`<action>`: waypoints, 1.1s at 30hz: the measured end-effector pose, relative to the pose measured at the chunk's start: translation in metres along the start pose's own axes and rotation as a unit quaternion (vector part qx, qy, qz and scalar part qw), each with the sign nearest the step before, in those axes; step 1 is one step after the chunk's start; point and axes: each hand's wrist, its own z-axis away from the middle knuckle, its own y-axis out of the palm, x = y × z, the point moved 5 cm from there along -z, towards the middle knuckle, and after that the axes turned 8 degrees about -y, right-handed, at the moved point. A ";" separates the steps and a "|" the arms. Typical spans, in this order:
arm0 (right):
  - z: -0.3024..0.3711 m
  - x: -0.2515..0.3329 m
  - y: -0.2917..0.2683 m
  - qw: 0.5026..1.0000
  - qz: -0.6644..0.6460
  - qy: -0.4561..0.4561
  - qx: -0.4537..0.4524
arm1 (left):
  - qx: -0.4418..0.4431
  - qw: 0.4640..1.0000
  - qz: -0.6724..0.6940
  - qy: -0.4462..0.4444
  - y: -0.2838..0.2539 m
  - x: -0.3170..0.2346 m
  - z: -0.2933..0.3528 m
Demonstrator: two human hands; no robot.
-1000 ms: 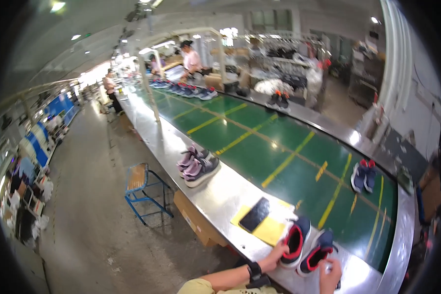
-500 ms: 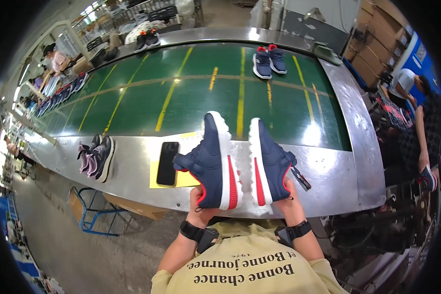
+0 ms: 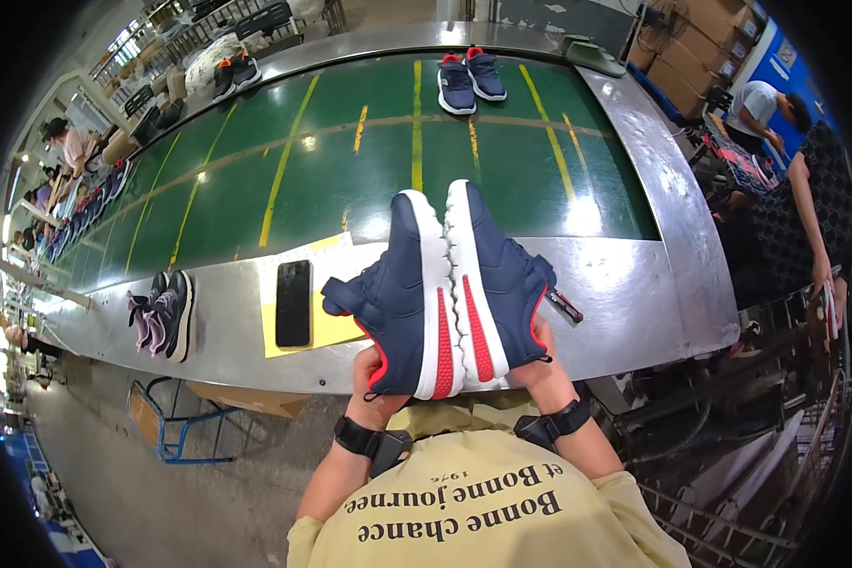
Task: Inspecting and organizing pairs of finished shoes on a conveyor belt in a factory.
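Observation:
My left hand (image 3: 373,388) grips a navy sneaker (image 3: 404,284) by its heel end, with the fingers partly inside its red-lined opening. A matching navy sneaker (image 3: 494,284) is held the same way in my right hand (image 3: 542,367). Both shoes are on their sides, toes pointing away from me, with their white soles facing each other. Red patches mark the heel parts of the soles, which meet or nearly meet along the middle. A small dark tool (image 3: 564,305) lies on the metal beside the right shoe.
A phone (image 3: 293,303) rests on yellow paper (image 3: 345,327) at the left of the metal edge (image 3: 227,317). Farther left stand dark-and-pink shoes (image 3: 166,317). Another navy pair (image 3: 470,82) sits across the green belt (image 3: 350,180). Co-workers (image 3: 762,109) are at the right; a blue-framed stool (image 3: 166,421) stands lower left.
The two shoes have come together, closing the gap between their soles. The whole view has shifted, so the belt and table things appear further left.

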 end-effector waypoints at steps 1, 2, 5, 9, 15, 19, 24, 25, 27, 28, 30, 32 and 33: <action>0.001 -0.001 -0.001 1.000 -0.001 0.003 0.002 | 0.003 1.000 -0.025 0.015 -0.001 -0.001 0.000; 0.004 -0.001 -0.005 0.996 0.087 0.000 -0.030 | -0.001 1.000 -0.026 0.016 -0.001 -0.002 0.002; 0.005 0.003 -0.002 0.971 0.231 -0.018 -0.063 | -0.012 0.995 -0.088 0.052 -0.002 -0.007 0.001; 0.008 -0.002 -0.007 0.993 -0.088 0.076 -0.038 | -0.012 0.997 -0.077 0.016 -0.005 -0.001 0.003; 0.008 0.016 0.005 0.996 0.036 -0.011 -0.077 | -0.054 0.926 0.312 -0.205 -0.007 -0.005 -0.004; 0.002 0.031 0.036 0.949 0.271 -0.145 -0.070 | -0.127 0.990 -0.001 0.056 -0.006 -0.033 -0.025; 0.009 0.049 0.053 0.550 0.762 -0.338 -0.054 | -0.227 0.879 -0.407 0.100 -0.001 -0.046 -0.021; 0.010 0.046 0.057 0.445 0.831 -0.330 -0.063 | -0.227 0.880 -0.407 0.094 -0.001 -0.041 -0.021; 0.009 0.038 0.048 0.394 0.867 -0.300 -0.061 | -0.189 0.840 -0.507 0.039 0.006 -0.024 -0.022; 0.009 0.032 0.043 0.386 0.883 -0.266 -0.034 | -0.174 0.837 -0.517 0.035 0.008 -0.018 -0.021; 0.010 0.030 0.038 0.362 0.897 -0.254 0.015 | -0.169 0.872 -0.459 0.012 -0.001 -0.013 -0.024; 0.005 0.047 0.033 0.475 0.848 -0.236 -0.013 | -0.198 0.909 -0.366 -0.023 -0.023 0.001 -0.029; 0.001 0.057 0.025 0.578 0.785 -0.218 -0.043 | -0.207 0.922 -0.322 -0.051 -0.030 -0.003 -0.032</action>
